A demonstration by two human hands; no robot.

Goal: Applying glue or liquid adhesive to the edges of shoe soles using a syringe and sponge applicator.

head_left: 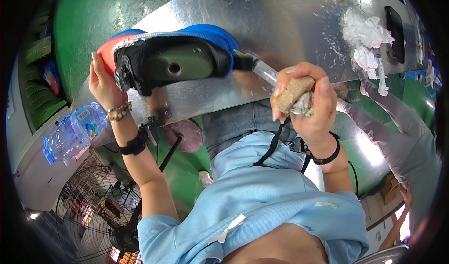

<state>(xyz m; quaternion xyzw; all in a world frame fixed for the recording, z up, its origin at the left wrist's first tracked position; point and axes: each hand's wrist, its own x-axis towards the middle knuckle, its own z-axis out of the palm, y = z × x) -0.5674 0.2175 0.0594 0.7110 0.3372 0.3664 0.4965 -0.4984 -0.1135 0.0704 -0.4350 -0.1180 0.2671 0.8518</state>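
A shoe [106, 54] in orange-red and blue, with a black collar, is tilted above the metal table, its opening toward me. Inside it sits a dark green shoe last [187, 64] with a round hole. My left hand [102, 82] grips the shoe at its left end, fingers closed along the orange-red side. My right hand [323, 106] is closed around a tan sponge-like piece [295, 92] and a whitish crumpled wad [303, 105]. From that hand a clear syringe-like tube [264, 71] points at the shoe's blue right end; whether its tip touches is unclear.
The metal table [290, 25] carries crumpled white tissues [367, 30], a second syringe [381, 72] and a dark flat object [395, 35]. Left are a large clear bottle [75, 130] and a fan [100, 208]. Another person's legs [393, 123] show at right.
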